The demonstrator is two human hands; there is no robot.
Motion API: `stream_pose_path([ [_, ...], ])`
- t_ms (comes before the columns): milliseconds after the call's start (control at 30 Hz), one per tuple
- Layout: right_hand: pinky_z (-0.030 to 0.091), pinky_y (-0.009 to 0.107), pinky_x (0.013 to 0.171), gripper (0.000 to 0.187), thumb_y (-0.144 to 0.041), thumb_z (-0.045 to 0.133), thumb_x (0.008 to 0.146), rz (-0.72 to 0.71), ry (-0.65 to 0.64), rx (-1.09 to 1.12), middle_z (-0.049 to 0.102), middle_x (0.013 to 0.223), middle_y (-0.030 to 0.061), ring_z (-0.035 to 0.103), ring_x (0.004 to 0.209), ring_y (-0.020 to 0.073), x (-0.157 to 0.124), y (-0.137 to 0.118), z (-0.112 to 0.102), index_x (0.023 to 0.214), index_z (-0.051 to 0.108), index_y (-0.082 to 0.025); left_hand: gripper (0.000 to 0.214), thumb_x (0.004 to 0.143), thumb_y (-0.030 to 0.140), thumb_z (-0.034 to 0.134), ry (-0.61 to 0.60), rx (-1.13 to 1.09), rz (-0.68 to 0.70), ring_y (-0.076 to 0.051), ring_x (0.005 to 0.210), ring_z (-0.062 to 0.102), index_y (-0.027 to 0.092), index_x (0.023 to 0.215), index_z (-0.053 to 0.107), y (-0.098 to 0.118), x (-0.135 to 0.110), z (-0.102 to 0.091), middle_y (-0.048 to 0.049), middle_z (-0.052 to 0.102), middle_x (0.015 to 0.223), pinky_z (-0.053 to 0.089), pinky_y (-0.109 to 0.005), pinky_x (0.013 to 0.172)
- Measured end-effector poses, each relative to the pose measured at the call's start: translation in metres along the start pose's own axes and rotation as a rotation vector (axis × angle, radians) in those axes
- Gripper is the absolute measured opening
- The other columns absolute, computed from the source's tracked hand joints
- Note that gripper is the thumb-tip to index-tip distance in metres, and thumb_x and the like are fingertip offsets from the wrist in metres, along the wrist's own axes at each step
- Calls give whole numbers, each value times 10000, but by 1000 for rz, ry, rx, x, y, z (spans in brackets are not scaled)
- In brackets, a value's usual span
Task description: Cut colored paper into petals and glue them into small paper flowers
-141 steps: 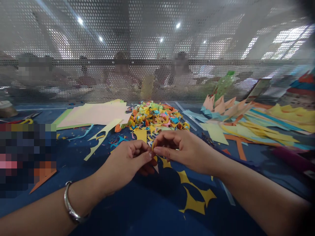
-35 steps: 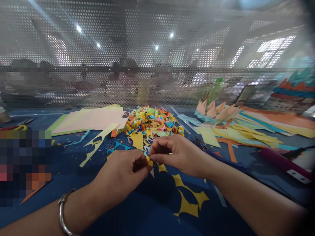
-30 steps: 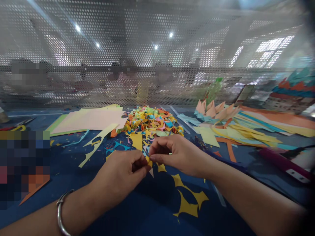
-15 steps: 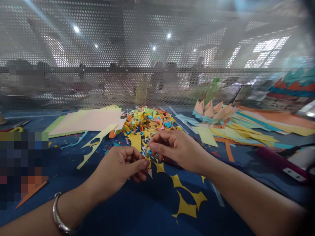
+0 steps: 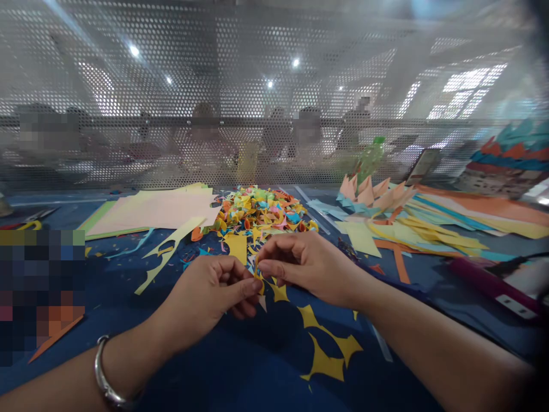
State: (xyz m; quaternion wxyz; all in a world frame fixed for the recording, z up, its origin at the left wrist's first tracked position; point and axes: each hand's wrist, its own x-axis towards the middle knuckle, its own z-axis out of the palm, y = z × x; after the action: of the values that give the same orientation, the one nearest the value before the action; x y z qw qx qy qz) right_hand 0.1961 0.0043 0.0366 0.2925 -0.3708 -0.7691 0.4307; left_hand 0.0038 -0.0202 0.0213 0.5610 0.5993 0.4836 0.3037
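Between my two hands is a small yellow paper piece (image 5: 257,268), partly hidden by my fingers. My left hand (image 5: 217,292), with a silver bangle (image 5: 104,372) on its wrist, pinches the lower end of it between thumb and fingertips. Fingers of my right hand (image 5: 300,264) are closed on its upper end. Just beyond the hands rises a heap of small folded and cut paper pieces (image 5: 261,212) in many colours. Yellow paper offcuts with curved edges (image 5: 328,366) lie on the blue table cover (image 5: 240,366), to the right of my left hand.
Pale pink paper sheets (image 5: 167,209) are stacked at left, near a cut yellow sheet (image 5: 169,252). Paper strips (image 5: 433,232) and a folded pink paper row (image 5: 373,191) lie at right. A purple power strip (image 5: 484,283) sits far right. Behind stands a perforated metal screen (image 5: 240,86).
My right hand's fingertips have come down slightly and closed on the upper end of the yellow paper piece. My left hand has hardly moved.
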Motion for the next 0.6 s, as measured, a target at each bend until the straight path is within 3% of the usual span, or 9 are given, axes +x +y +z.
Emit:
stream_pose_path([
  [600,398,204,512,74,-230,642,803,-20,16,-24,551,616,-39,496,542,80,1,-2,1,763,615,-174,270,769,394,658,-11,59,12,-122,549,647,155,701,553,-1,0,-1,-7,672,644,508,-216,524],
])
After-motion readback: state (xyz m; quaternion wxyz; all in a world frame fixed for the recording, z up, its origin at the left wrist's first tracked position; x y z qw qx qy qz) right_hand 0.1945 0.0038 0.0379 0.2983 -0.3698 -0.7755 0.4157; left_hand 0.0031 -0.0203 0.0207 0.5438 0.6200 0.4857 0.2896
